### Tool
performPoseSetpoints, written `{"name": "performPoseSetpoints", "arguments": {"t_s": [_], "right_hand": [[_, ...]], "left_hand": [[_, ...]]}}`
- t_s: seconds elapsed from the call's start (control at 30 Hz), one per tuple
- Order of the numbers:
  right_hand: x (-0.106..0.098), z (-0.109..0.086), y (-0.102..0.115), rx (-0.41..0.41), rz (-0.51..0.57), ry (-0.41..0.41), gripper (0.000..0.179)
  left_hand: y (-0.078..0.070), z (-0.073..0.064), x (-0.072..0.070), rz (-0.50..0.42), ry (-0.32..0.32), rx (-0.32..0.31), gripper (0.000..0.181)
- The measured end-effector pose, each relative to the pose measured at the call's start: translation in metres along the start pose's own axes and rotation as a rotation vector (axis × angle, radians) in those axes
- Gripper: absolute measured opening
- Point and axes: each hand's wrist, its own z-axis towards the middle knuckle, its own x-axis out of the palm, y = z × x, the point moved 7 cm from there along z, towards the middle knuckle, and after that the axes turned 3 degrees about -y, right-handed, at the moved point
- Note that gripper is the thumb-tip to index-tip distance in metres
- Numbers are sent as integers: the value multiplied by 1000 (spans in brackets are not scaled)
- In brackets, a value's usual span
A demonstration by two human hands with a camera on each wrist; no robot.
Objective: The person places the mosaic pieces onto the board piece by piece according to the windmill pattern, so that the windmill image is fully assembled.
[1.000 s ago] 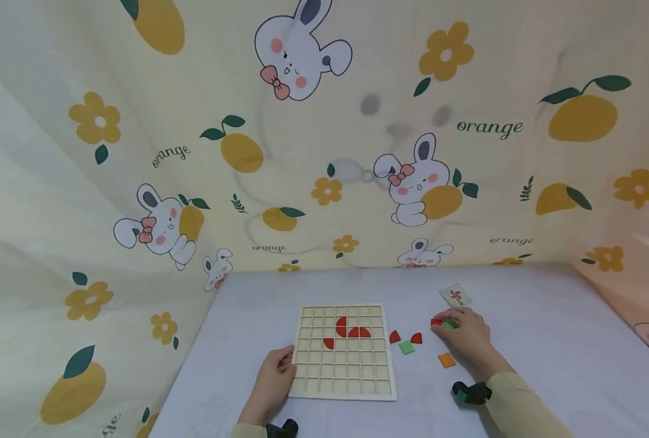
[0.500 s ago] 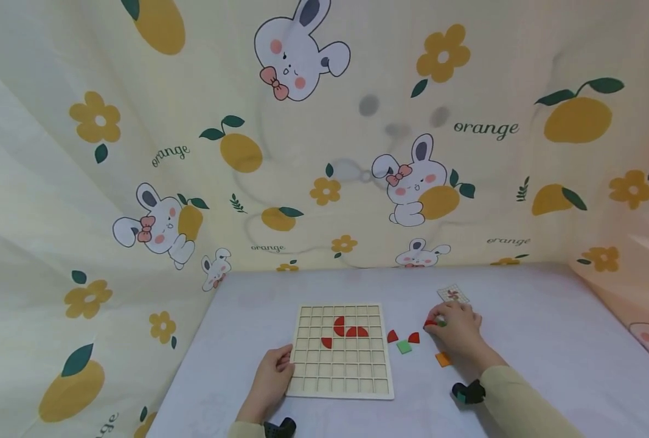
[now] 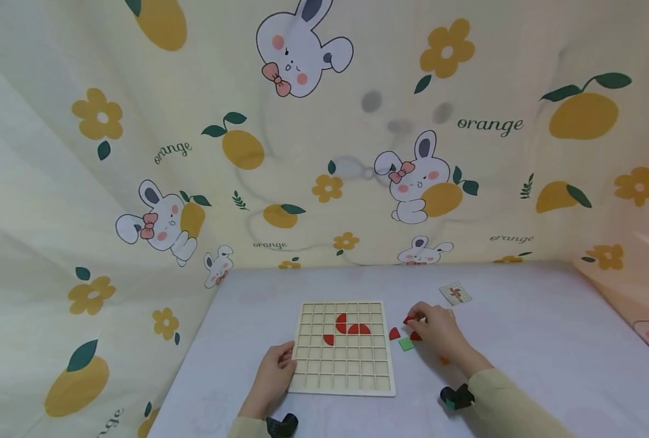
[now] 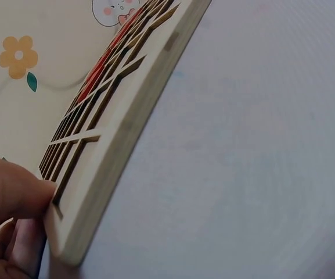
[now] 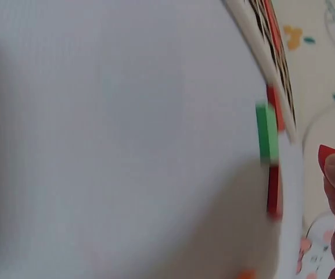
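Note:
My left hand [image 3: 272,372] grips the left edge of a pale wooden grid board [image 3: 340,367], with the thumb [image 4: 31,195] on its rim in the left wrist view. Several red quarter-round tiles [image 3: 341,323] fill cells in the board's upper middle. Held up off the table between my right hand's [image 3: 439,331] thumb and fingers is another red tile [image 5: 328,153]. That hand is just right of the board, over the loose tiles. Beneath it lie a green square tile [image 3: 406,344] and two red quarter-round tiles [image 3: 394,333].
An orange tile [image 3: 444,361] shows partly under the right wrist. A small card [image 3: 455,294] with a gridded red picture lies farther back on the right. A printed cloth curtain [image 3: 302,134] stands behind the white table [image 3: 543,340].
My right hand has moved left toward the board with the red tile. A green piece seen at its fingers earlier no longer shows there. The left hand keeps its grip.

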Motion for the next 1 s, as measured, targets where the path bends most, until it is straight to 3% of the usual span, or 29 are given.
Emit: {"name": "performPoseSetpoints", "arguments": {"t_s": [0.43,0.8,1.0], "right_hand": [[31,-11,35,17,208,46,8],[49,-15,46,27,256,49,13],[57,-15,55,-4,224,52,10]], "left_hand": [[-5,-1,-2,9,17,13,45],[-7,0,-2,11,15,28,45],[-3,-1,-1,12,12,9,46]]}}
